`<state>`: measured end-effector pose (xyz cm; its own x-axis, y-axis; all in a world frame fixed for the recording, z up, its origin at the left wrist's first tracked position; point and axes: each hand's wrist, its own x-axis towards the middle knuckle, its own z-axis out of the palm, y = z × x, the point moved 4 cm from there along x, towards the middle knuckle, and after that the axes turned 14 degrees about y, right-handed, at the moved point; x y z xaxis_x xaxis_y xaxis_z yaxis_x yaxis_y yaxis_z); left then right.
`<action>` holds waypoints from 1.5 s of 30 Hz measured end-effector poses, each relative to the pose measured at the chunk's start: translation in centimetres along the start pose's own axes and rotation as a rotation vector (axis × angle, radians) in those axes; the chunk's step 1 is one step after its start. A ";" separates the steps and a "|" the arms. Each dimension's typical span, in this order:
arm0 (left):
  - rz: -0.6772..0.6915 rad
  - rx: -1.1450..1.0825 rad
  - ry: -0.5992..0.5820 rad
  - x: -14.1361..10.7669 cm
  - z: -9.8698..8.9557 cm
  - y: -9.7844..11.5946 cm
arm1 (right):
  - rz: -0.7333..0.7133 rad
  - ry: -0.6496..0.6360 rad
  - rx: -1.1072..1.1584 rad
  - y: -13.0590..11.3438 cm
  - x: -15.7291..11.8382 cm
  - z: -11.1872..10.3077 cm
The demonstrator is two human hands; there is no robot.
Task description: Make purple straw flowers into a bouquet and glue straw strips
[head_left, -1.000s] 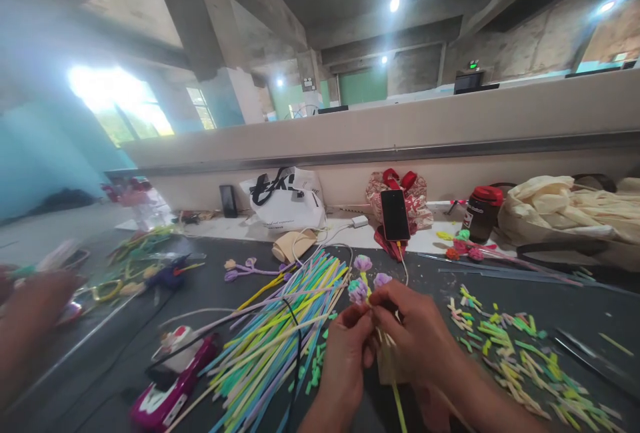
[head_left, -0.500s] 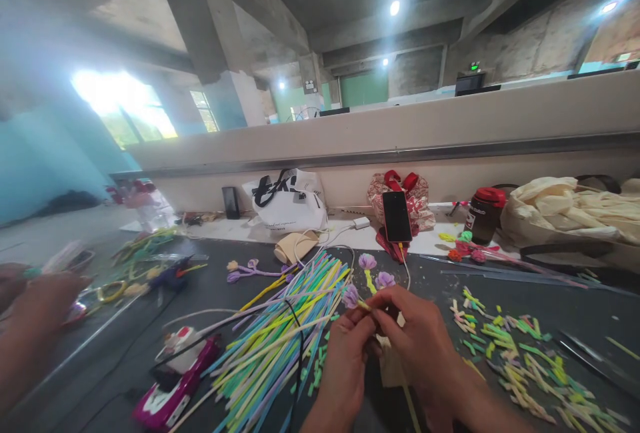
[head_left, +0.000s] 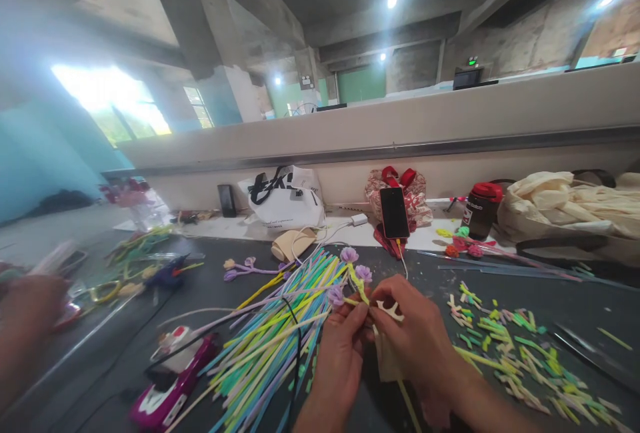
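Observation:
A small pipe-cleaner flower sprig (head_left: 356, 283), with purple blooms and yellow-green stems, stands up from between my hands. My left hand (head_left: 341, 349) pinches the stems at their base between thumb and fingers. Right beside it, my right hand (head_left: 413, 323) has its thumb and fingertips closed at the same joint; exactly what they grip there is partly hidden. A cream-coloured branching piece (head_left: 389, 309) pokes out by the right fingers. Below my hands hang a beige strip (head_left: 387, 356) and a long pale yellow stem (head_left: 409, 406).
Loose pastel pipe cleaners (head_left: 280, 333) lie in a heap to the left, beside a magenta-and-white tool (head_left: 173, 386). Cut pieces (head_left: 520, 346) and tweezers (head_left: 590, 353) are on the right. Behind stands a phone (head_left: 395, 213). Another person's blurred hand (head_left: 35, 313) is at far left.
The purple blooms have shifted left and more yellow-green stem shows. The cream branching piece has come into sight by my right fingers. The view has tilted slightly.

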<state>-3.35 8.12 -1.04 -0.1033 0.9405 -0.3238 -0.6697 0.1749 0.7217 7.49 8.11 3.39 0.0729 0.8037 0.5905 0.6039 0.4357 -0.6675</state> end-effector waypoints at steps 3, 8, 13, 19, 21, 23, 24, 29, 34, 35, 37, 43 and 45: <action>-0.017 -0.014 0.036 0.2 -0.5 0.3 | 0.152 -0.132 0.028 0.9 -0.4 0.4; -0.050 -0.035 0.079 0.5 -0.8 1.0 | 0.206 -0.251 0.170 1.4 -1.0 0.6; -0.082 -0.067 0.116 0.5 -0.9 1.4 | 0.265 -0.280 0.318 1.8 -0.9 0.4; -0.079 -0.078 0.090 0.7 -1.1 1.6 | 0.325 -0.305 0.343 2.6 -0.7 0.4; -0.071 -0.081 0.118 0.6 -1.2 1.7 | 0.342 -0.344 0.355 2.7 -0.6 0.4; -0.064 -0.086 0.129 0.6 -1.2 1.9 | 0.343 -0.391 0.352 2.8 -0.5 0.4; -0.062 -0.085 0.129 0.6 -1.2 1.9 | 0.341 -0.410 0.341 2.9 -0.5 0.4; -0.035 -0.033 0.131 0.6 -1.1 1.7 | 0.278 -0.415 0.243 2.7 -0.3 0.0; -0.015 0.016 0.107 0.4 -0.8 0.7 | 0.303 -0.314 0.287 1.6 -1.0 0.5; -0.010 0.019 0.103 0.3 -0.8 0.6 | 0.305 -0.293 0.268 1.5 -1.1 0.6; -0.004 0.017 0.104 0.0 -0.6 0.6 | 0.292 -0.256 0.229 1.3 -1.2 0.7; -0.026 0.002 0.112 -0.1 -0.5 0.6 | 0.252 -0.214 0.197 1.2 -0.8 0.1; -0.025 0.012 0.094 0.0 -0.6 0.5 | 0.223 -0.199 0.168 1.1 -0.6 -0.1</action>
<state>-4.12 8.06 -0.99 -0.1554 0.9046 -0.3970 -0.6639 0.2020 0.7201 8.19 8.05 2.40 0.0226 0.9429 0.3324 0.4499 0.2873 -0.8456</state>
